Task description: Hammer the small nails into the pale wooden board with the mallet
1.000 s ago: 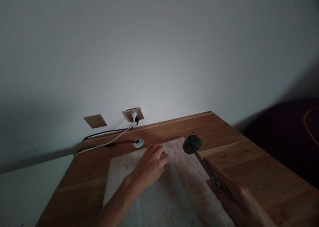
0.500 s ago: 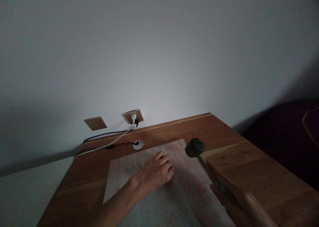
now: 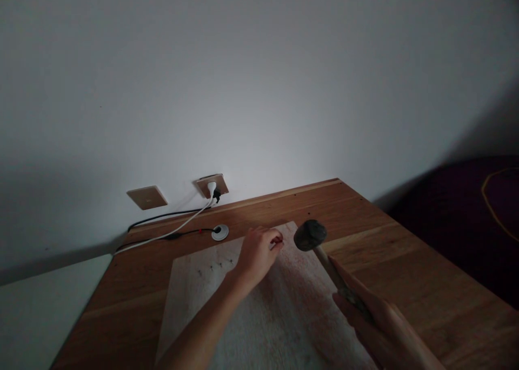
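My right hand [image 3: 375, 318] is wrapped round the handle of a mallet [image 3: 310, 235] with a dark head, held above the right edge of a pale board [image 3: 243, 326]. My left hand [image 3: 259, 253] is over the far part of that board, its fingers pinched together near the far right corner. Whatever sits between those fingertips is too small and dark to name. Several small dark nail-like pieces [image 3: 220, 264] stand in a row on the board, left of my left hand.
The board lies on a wooden table [image 3: 405, 272] against a pale wall. At the back left are a grommet [image 3: 220, 232], cables [image 3: 174, 232] and a wall socket [image 3: 212, 186] with plugs. A white surface [image 3: 52, 299] adjoins on the left; dark purple fabric [image 3: 446, 218] is at the right.
My left hand has moved away from me towards the board's far edge, and its fingers now pinch. The mallet is slightly further left in view. The row of small pieces shows more clearly.
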Motion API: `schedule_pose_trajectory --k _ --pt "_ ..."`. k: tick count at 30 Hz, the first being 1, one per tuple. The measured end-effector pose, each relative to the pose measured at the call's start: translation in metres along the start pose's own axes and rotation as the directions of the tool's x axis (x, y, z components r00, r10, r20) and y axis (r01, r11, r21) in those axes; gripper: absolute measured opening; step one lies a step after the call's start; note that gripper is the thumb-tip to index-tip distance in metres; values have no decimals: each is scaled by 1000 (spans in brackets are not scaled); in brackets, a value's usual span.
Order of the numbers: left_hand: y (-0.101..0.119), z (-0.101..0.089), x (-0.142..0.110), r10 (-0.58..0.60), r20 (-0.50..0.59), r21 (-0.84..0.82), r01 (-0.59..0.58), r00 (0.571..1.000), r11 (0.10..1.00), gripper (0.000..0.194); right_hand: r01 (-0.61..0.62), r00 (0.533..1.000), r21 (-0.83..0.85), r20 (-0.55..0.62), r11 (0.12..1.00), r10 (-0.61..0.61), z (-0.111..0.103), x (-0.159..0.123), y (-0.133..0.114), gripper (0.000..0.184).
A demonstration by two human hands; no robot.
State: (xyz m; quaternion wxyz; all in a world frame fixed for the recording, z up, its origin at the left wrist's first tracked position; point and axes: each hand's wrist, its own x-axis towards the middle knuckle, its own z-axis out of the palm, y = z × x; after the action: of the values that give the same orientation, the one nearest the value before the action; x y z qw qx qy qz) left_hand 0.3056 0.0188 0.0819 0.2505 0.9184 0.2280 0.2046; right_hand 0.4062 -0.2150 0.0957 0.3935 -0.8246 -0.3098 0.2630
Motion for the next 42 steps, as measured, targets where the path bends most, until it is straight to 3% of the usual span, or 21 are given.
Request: schedule_pose_trajectory --k 7,12,19,30,36,42 --pt "-3 5 -1 2 55 144 -10 998 990 15 -12 999 5 48 1000 12 -2 -1 0 82" --pt "-2 4 -2 -19 56 142 11 998 990 13 16 1000 44 0 999 -16 1 0 5 78" --pt "1 5 -4 -11 76 166 -2 997 986 16 17 999 52 28 999 -18 1 4 19 72" --pt "2 11 -2 -71 54 137 63 996 989 15 87 993 36 77 996 -89 8 10 11 71" --pt "6 13 -2 -156 35 90 152 987 984 49 128 981 21 145 992 -130 10 19 7 74" --pt "7 12 0 -218 85 108 209 972 972 81 135 984 -17 123 991 -132 16 19 2 73"
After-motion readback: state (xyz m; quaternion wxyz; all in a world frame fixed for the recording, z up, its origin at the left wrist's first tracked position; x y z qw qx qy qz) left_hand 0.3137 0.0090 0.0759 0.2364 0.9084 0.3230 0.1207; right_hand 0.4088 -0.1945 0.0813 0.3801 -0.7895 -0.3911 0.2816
